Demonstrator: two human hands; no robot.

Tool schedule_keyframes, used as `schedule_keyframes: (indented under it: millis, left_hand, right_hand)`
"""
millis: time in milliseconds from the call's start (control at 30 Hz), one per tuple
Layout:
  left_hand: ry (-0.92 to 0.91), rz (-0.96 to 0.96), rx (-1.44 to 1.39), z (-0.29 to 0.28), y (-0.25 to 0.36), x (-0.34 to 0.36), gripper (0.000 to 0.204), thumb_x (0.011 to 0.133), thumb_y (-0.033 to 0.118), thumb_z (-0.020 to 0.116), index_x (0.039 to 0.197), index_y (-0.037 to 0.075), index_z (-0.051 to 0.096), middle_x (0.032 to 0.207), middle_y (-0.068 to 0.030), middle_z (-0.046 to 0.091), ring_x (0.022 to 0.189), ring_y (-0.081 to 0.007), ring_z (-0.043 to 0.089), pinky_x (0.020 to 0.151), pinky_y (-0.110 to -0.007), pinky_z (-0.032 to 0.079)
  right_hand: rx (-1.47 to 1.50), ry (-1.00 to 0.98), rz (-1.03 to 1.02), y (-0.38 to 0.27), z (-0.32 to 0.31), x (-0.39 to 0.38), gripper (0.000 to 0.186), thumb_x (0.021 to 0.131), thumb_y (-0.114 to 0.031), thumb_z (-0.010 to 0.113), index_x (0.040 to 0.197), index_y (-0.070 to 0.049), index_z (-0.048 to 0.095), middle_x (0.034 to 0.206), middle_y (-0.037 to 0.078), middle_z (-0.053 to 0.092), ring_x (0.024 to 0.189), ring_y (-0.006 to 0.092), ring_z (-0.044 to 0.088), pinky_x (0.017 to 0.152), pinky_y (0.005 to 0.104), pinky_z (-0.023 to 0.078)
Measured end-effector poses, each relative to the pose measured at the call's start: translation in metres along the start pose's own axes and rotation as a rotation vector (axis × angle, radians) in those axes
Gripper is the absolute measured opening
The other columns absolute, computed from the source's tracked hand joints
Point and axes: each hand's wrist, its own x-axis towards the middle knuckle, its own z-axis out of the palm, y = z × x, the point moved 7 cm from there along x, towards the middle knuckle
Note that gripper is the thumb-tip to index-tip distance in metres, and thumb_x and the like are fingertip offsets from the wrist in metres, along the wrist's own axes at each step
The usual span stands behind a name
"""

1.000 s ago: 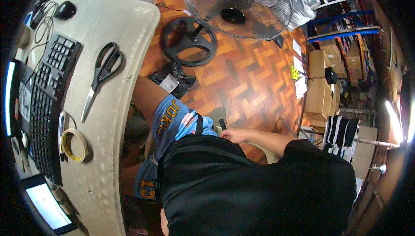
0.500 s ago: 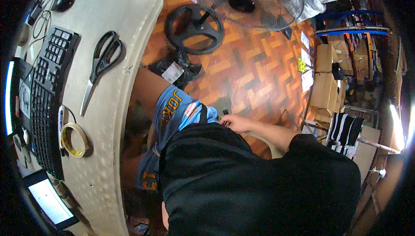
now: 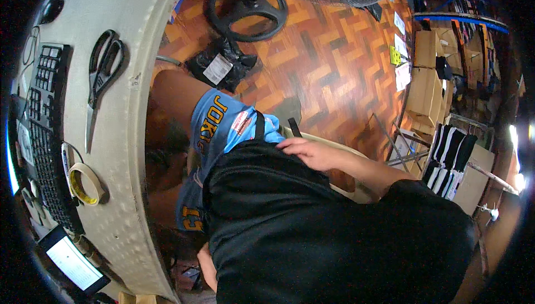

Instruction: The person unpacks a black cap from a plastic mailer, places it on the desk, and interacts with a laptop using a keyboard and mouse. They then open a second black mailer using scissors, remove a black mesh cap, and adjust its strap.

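Note:
Below me are my black shirt [image 3: 345, 243] and blue shorts [image 3: 223, 120] with a black strap over them. My right hand [image 3: 304, 152] is at the shirt's hem near my lap, fingers curled on the black fabric. A dark strap end [image 3: 294, 127] sticks up just beyond it. My left hand [image 3: 207, 268] shows only partly at my left side, its fingers hidden by the shirt. On the desk [image 3: 125, 131] to my left lie black-handled scissors [image 3: 100, 76], a keyboard [image 3: 42, 114], a tape roll [image 3: 84, 186], a pen, a mouse [image 3: 52, 10] and a lit device [image 3: 75, 262].
A standing fan [image 3: 251, 11] and a black plastic package [image 3: 223, 64] are on the parquet floor [image 3: 334, 59] ahead. Cardboard boxes [image 3: 423, 98], shelving and folded black-and-white garments [image 3: 448, 159] line the right. A curved chair edge [image 3: 354, 192] is under my right arm.
My view has shifted, so the fan and floor items appear higher. My right hand has moved back from the dark strap end onto the shirt hem. More of my left hand now shows.

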Motion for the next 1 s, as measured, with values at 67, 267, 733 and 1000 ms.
schedule_keyframes:
  millis: [67, 267, 733, 1000]
  left_hand:
    - [0.011, -0.006, -0.116, -0.011, 0.047, -0.005, 0.019, 0.092, 0.009, 0.056, 0.098, -0.009, 0.063, 0.085, -0.0115, 0.065, 0.080, -0.0116, 0.055, 0.076, -0.029, 0.047]
    - [0.137, 0.123, 0.084, -0.020, 0.126, -0.013, 0.018, 0.095, 0.008, 0.054, 0.100, -0.008, 0.060, 0.087, -0.0122, 0.066, 0.082, -0.0153, 0.058, 0.079, -0.029, 0.046]
    - [-0.098, 0.047, 0.181, 0.016, 0.035, -0.011, 0.017, 0.086, 0.009, 0.060, 0.095, -0.006, 0.063, 0.086, -0.0215, 0.066, 0.073, -0.0243, 0.062, 0.070, -0.036, 0.048]
    - [-0.034, 0.026, 0.107, 0.033, 0.025, -0.025, 0.016, 0.084, 0.010, 0.061, 0.091, -0.004, 0.064, 0.085, -0.0232, 0.065, 0.071, -0.0287, 0.062, 0.069, -0.038, 0.048]
  right_hand:
    - [0.080, -0.057, -0.103, -0.045, 0.005, -0.005, 0.034, 0.088, 0.002, 0.053, 0.119, -0.003, 0.064, 0.128, 0.017, 0.059, 0.129, 0.0331, 0.048, 0.109, 0.0408, 0.037]
    - [0.532, -0.225, -0.108, -0.111, -0.004, -0.011, 0.019, 0.091, -0.007, 0.055, 0.099, 0.002, 0.070, 0.103, 0.014, 0.071, 0.102, 0.0290, 0.065, 0.093, 0.0415, 0.050]
    - [-0.124, -0.114, 0.305, 0.063, -0.003, 0.027, 0.021, 0.085, -0.012, 0.070, 0.104, -0.005, 0.064, 0.095, 0.009, 0.063, 0.084, 0.0191, 0.060, 0.075, 0.0320, 0.050]
    - [-0.202, -0.293, 0.321, 0.056, -0.007, 0.050, 0.023, 0.082, -0.017, 0.071, 0.099, -0.002, 0.069, 0.091, 0.010, 0.068, 0.085, 0.0203, 0.063, 0.079, 0.0331, 0.051]
